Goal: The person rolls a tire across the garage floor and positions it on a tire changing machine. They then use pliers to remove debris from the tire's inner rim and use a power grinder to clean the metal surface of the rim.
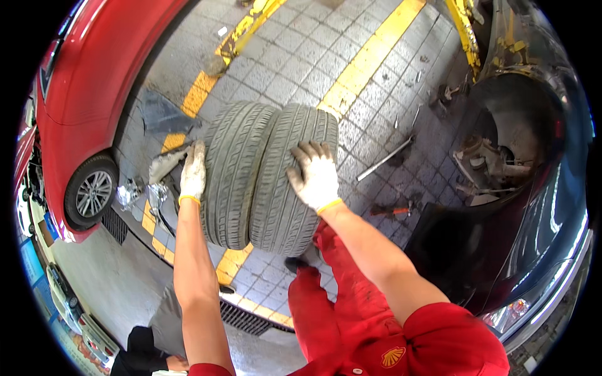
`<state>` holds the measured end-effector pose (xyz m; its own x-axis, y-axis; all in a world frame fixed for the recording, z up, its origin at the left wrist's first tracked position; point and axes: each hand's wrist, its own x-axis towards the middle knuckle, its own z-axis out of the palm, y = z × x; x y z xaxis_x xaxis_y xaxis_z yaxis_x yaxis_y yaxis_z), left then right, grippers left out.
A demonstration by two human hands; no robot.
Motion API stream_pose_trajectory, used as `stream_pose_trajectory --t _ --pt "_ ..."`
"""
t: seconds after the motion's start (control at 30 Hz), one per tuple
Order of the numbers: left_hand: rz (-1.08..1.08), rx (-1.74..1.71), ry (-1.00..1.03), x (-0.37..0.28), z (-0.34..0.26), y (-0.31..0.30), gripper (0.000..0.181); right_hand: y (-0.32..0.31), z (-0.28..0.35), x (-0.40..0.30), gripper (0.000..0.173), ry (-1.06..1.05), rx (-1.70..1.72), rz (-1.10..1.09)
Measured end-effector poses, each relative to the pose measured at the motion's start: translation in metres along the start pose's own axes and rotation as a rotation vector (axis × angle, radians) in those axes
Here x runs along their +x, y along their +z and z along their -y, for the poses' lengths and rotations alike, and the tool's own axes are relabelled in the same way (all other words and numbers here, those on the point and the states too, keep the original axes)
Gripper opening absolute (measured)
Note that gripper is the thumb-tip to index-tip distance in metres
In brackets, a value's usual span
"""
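Two worn rubber tyres, a left one (235,174) and a right one (282,207), stand upright side by side before me on the tiled floor. My left hand (193,171), in a white knit work glove with a yellow cuff, lies flat against the outer side of the left tyre, its fingers straight. On the tread of the right tyre rests my right hand (314,176), gloved alike. Its fingers are spread and the fingertips are darkened. Neither hand is closed around anything.
To the right, a dark car (559,197) has an exposed wheel arch (522,108). A long-handled wrench (385,158) and an orange-handled tool (395,211) lie nearby. Yellow lift arms (251,26) extend ahead. Left are a red car (94,94) and loose lamp units (158,195). Another person (141,350) is lower left.
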<state>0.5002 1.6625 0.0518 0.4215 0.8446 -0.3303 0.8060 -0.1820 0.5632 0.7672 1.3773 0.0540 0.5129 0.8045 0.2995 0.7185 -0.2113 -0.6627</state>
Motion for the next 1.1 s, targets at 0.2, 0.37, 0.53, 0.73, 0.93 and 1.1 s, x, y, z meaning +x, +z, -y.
stream_pose_trajectory --t 0.2,0.37,0.53,0.73,0.93,1.1 --pt "0.173 -0.711 -0.310 0.042 0.019 -0.042 0.089 -0.001 -0.064 0.093 0.056 0.140 -0.202 0.204" --pt "-0.247 0.099 -0.036 -0.042 0.177 -0.022 0.082 0.006 0.064 0.088 0.072 -0.044 -0.039 0.214" --pt "-0.160 -0.053 -0.253 0.024 -0.028 0.016 0.090 -0.013 0.014 0.127 0.061 0.022 -0.170 0.185" --pt "-0.028 0.205 -0.022 0.097 -0.165 0.030 0.090 -0.040 -0.063 0.167 0.059 0.048 -0.308 0.229" --pt "0.349 -0.261 0.222 0.156 -0.185 0.015 0.073 -0.060 -0.112 0.200 0.055 0.391 -0.418 0.113" --pt "0.293 -0.231 0.004 0.114 -0.117 0.045 0.083 -0.017 -0.058 0.162 0.070 0.245 -0.563 -0.007"
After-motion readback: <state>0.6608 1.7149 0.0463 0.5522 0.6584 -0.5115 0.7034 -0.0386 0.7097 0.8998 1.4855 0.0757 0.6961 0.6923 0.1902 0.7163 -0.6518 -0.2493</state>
